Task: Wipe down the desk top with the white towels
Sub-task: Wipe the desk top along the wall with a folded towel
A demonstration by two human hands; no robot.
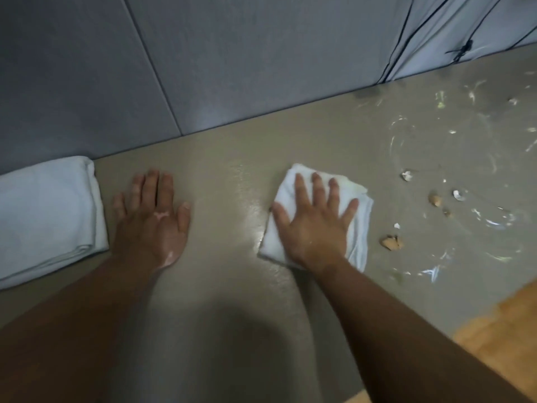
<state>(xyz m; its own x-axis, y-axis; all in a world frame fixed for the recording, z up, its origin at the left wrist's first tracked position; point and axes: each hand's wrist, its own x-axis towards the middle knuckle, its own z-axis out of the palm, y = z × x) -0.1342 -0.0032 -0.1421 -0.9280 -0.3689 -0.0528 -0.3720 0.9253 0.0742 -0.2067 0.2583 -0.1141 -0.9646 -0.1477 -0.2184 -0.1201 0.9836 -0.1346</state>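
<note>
My right hand (315, 221) lies flat, fingers spread, pressing a small folded white towel (360, 225) onto the grey-beige desk top (220, 199). My left hand (152, 219) rests palm down on the bare desk, holding nothing. A stack of folded white towels (46, 216) sits at the far left, just beside my left hand. To the right of the pressed towel the desk is dirty: white smears (436, 146) and several tan and white crumbs (392, 242).
A grey panelled wall (203, 68) runs along the back of the desk. Black cords (398, 50) hang at the upper right. The desk's front edge and a wooden floor (499, 330) show at the lower right.
</note>
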